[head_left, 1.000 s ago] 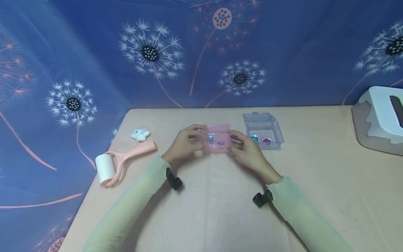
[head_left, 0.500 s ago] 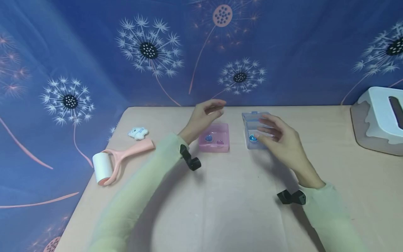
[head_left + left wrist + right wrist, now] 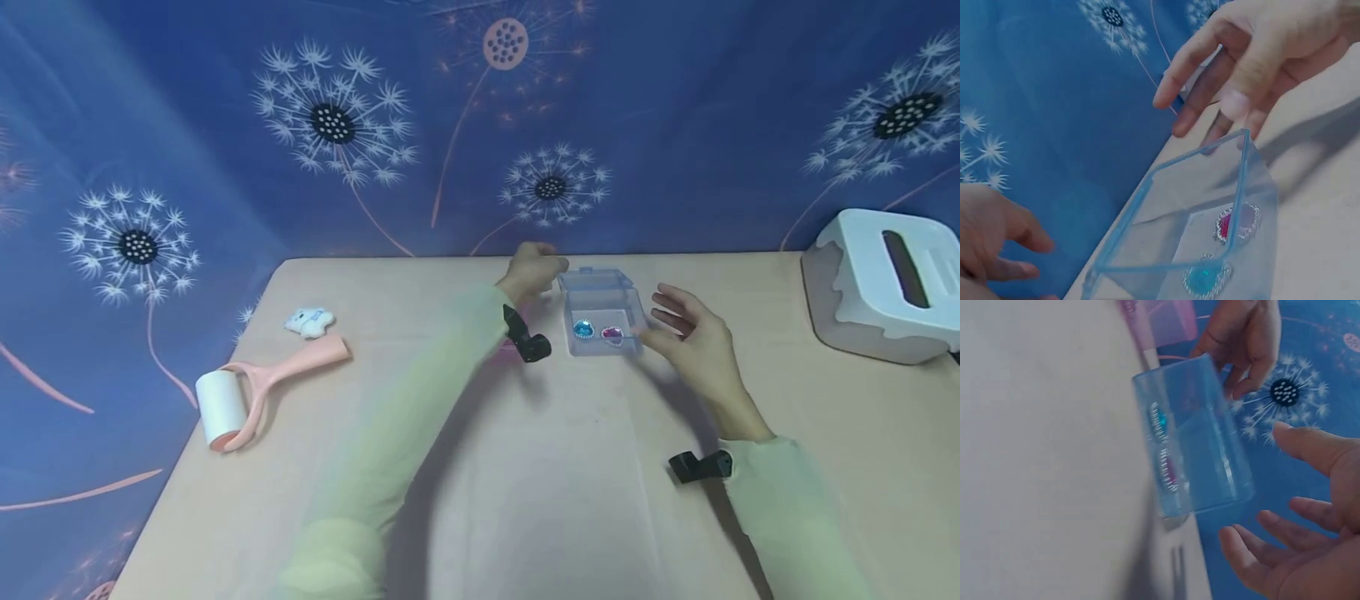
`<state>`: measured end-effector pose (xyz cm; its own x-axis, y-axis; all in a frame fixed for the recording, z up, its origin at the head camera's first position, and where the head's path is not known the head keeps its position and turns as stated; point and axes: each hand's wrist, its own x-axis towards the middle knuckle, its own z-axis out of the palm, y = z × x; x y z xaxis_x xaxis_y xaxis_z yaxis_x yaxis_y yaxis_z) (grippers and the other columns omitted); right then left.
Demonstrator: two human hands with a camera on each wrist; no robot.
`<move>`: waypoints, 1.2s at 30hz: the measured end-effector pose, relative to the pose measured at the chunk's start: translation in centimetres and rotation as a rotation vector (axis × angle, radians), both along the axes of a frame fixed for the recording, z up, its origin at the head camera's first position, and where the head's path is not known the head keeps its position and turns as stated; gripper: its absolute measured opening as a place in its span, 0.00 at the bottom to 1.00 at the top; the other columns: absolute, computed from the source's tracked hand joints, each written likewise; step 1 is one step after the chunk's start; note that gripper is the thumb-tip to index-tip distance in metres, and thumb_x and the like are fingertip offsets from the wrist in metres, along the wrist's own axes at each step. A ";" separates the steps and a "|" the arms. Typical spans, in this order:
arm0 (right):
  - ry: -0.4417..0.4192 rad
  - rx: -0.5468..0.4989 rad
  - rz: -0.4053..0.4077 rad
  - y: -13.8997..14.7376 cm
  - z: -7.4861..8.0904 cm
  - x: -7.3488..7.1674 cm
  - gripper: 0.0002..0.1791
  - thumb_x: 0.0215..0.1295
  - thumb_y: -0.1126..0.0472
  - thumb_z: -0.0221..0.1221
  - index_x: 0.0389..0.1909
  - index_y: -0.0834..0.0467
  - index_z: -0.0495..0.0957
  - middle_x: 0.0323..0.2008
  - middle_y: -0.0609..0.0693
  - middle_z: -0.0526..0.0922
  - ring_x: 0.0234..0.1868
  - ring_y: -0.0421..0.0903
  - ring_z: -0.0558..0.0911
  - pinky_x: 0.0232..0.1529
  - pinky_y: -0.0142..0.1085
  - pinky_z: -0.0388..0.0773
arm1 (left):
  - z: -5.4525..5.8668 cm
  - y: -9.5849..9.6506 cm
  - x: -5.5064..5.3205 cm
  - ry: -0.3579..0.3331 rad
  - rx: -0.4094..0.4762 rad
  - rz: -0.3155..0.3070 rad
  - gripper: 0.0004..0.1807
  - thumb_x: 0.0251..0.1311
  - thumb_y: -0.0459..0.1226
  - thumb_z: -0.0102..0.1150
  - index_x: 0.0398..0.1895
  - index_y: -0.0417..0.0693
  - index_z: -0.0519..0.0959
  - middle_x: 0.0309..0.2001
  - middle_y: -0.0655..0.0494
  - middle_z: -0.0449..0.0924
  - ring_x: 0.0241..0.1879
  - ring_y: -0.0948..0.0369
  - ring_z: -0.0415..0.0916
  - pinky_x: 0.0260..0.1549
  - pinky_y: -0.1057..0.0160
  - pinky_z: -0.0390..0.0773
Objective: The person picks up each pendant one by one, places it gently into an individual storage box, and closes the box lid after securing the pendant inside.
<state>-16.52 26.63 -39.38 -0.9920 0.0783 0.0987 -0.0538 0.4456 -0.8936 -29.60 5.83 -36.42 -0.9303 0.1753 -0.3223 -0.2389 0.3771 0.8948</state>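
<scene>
A clear blue plastic box (image 3: 603, 343) sits on the table with its lid (image 3: 597, 282) raised at the back. Inside lie a blue gem (image 3: 583, 329) and a pinkish-red gem (image 3: 612, 335), each rimmed with silvery beads. My left hand (image 3: 532, 271) is beside the lid's left end, fingers loosely bent; the left wrist view shows it apart from the box. To the right of the box my right hand (image 3: 697, 346) has its fingers spread, holding nothing. Behind my left wrist a pink box (image 3: 1169, 325) is mostly hidden in the head view.
A lint roller (image 3: 221, 408) with a pink handle lies at the left, near a small white-and-blue animal-shaped item (image 3: 310, 322). At the far right stands a white-topped tissue box (image 3: 885, 283). A blue dandelion-print cloth (image 3: 637, 125) hangs behind the table.
Both hands have let go of the pink box, whose lid has come down. My left hand has moved right to the blue box's lid; my right hand has moved to that box's right side.
</scene>
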 end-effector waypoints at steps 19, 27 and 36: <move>-0.109 0.031 0.067 0.5 -1.3 -0.6 0.37 0.57 0.63 0.68 0.67 0.63 0.66 0.63 0.67 0.71 0.59 0.64 0.76 0.40 0.16 0.76 | -1.9 2.0 -0.5 -0.155 0.153 0.005 0.41 0.54 0.24 0.56 0.72 0.29 0.51 0.69 0.35 0.61 0.62 0.47 0.71 0.64 0.55 0.71; -0.116 0.057 0.060 0.4 -1.1 -1.0 0.36 0.57 0.62 0.68 0.67 0.61 0.67 0.64 0.65 0.71 0.60 0.62 0.76 0.40 0.14 0.73 | -1.7 2.0 -0.7 -0.014 0.113 -0.007 0.52 0.48 0.21 0.58 0.76 0.57 0.50 0.71 0.43 0.60 0.36 0.60 0.72 0.42 0.63 0.79; -0.123 0.096 0.064 0.5 -1.2 -0.6 0.38 0.57 0.58 0.68 0.68 0.60 0.65 0.66 0.63 0.70 0.60 0.63 0.76 0.39 0.15 0.75 | -0.9 1.9 0.6 0.194 0.018 -0.028 0.38 0.61 0.38 0.59 0.73 0.59 0.56 0.59 0.45 0.77 0.51 0.53 0.80 0.51 0.58 0.80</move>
<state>-17.09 27.13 -40.55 -0.9998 0.0106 -0.0196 0.0222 0.5282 -0.8488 -28.96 7.78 -37.30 -0.9692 0.2063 -0.1342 -0.0510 0.3649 0.9296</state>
